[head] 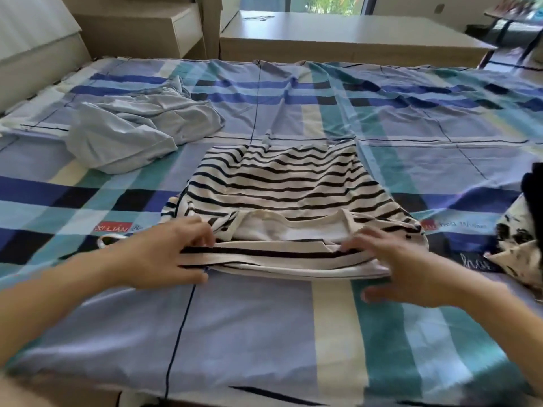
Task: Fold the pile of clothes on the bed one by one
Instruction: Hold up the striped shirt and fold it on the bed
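Here, striped shirt [279, 183] on bed [249, 324], left hand [173, 255] and right hand [408, 268] (blurred) gripping its near edge

Daylight comes in through a window [329, 2] at the far wall, green leaves bright behind the glass. Below it a long, low pale-wood table [352, 33] runs along the far edge of the bed [411, 118], which wears a blue, teal and cream checked sheet. At the left stand a pale headboard [35, 54] and a wooden bedside cabinet [164, 27]. A dark-legged table [511, 22] shows at the far right.
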Demonstrator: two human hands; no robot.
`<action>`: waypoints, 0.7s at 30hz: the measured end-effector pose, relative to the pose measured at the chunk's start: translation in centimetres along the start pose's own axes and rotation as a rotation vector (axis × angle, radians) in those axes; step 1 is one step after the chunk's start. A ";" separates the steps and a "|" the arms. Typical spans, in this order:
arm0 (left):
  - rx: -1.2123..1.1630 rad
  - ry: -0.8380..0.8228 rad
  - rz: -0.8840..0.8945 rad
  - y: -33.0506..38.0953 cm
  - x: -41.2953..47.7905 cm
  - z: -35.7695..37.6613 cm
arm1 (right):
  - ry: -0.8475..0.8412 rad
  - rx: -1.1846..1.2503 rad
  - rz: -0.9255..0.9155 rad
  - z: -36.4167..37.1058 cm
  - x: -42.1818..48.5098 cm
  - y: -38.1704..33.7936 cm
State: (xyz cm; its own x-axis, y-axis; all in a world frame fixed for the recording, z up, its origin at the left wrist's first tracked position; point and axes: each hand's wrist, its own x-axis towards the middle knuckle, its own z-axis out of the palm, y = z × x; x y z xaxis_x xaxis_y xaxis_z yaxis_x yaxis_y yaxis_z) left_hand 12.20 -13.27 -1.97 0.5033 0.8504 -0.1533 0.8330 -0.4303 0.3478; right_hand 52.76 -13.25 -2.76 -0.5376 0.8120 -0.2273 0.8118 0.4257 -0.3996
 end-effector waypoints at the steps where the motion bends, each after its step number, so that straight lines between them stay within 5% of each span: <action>1: 0.125 -0.055 0.038 0.1 0.7 1.0 | -0.068 -0.137 0.007 0.8 0.3 0.2; 6: 0.453 0.020 -0.003 0.1 3.5 2.8 | 0.157 -0.417 0.068 1.0 1.7 1.8; 11: 0.343 0.040 0.094 0.6 3.0 0.6 | 0.168 -0.327 0.097 -0.5 0.2 2.9; 17: 0.140 -0.673 -0.053 2.9 -0.2 -1.7 | -0.443 -0.032 0.198 -1.6 -3.8 3.2; 19: 0.015 -0.508 0.013 2.6 0.3 -1.3 | -0.132 0.019 0.114 -1.6 -2.9 3.3; 21: 0.003 -0.100 0.071 1.7 1.8 -0.6 | 0.336 0.032 0.061 -1.8 -0.7 3.1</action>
State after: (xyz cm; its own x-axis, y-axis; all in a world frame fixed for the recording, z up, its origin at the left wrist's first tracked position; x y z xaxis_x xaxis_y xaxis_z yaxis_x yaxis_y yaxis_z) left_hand 14.37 -12.30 -1.12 0.5817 0.7832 -0.2199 0.7949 -0.4898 0.3582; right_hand 56.05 -11.80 -2.20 -0.3793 0.9238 0.0515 0.8295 0.3642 -0.4234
